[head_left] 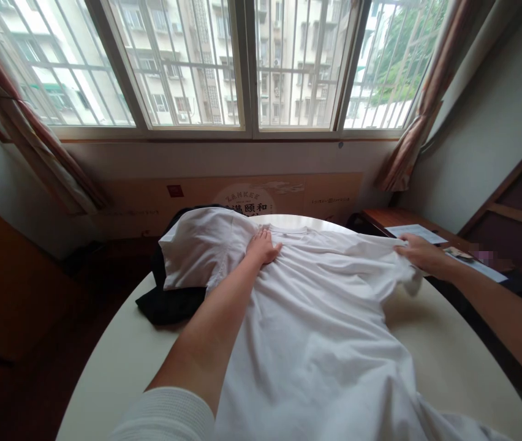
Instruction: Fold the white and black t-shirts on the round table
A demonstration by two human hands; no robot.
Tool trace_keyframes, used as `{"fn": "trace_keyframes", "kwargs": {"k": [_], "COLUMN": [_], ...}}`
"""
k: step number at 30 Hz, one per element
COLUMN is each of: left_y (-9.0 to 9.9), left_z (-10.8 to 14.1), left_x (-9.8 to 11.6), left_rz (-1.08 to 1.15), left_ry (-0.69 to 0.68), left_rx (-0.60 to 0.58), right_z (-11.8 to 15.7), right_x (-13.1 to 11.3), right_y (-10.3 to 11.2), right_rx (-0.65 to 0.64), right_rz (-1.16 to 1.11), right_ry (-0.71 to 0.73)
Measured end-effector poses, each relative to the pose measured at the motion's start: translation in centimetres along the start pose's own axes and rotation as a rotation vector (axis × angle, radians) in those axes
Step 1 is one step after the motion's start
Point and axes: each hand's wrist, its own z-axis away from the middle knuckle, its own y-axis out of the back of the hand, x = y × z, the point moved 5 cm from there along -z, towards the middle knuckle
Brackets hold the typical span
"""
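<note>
Two bare hands work on a white T-shirt [316, 343] spread across a round cream table [454, 361]. At about 10 o'clock, a black garment [173, 303] lies bunched under the shirt's left side. Near 12 o'clock, the left hand [261, 247] lies open and flat, palm down, on the shirt's upper part; a flat palm like this pins the cloth without dragging creases into it. At about 2 o'clock, the right hand [421, 256] closes on the edge of the shirt's sleeve [405, 278], fingers curled over the cloth; a steady, even pull suits this grip and keeps the folds shallow. Loose papers [415, 233] lie beyond on a wooden desk [380, 217].
</note>
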Motion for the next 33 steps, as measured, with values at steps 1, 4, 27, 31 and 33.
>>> {"fn": "trace_keyframes", "kwargs": {"k": [1,4,27,31,33], "left_y": [0.1,0.3,4.9,5.2,3.3], "left_z": [0.2,0.6,5.7,16.6,24.9], "left_x": [0.0,0.1,4.0,10.9,14.7], "left_rz": [-0.001,0.003,0.006,0.213,0.194], "left_ry": [0.001,0.001,-0.084,-0.435,-0.787], "left_rx": [0.0,0.001,0.29,0.229,0.067], "right_z": [-0.5,-1.3,-1.2,-1.4,-1.4], "right_x": [0.2,0.9,-6.9,-7.2,-7.3], "right_y": [0.7,2.2,-11.7,-12.1,-12.1], "right_rx": [0.042,0.127,-0.269,-0.275,-0.279], "right_rz": [0.029,0.22,0.293,0.309,0.316], "right_ry": [-0.02,-0.01,0.203,0.203,0.203]}}
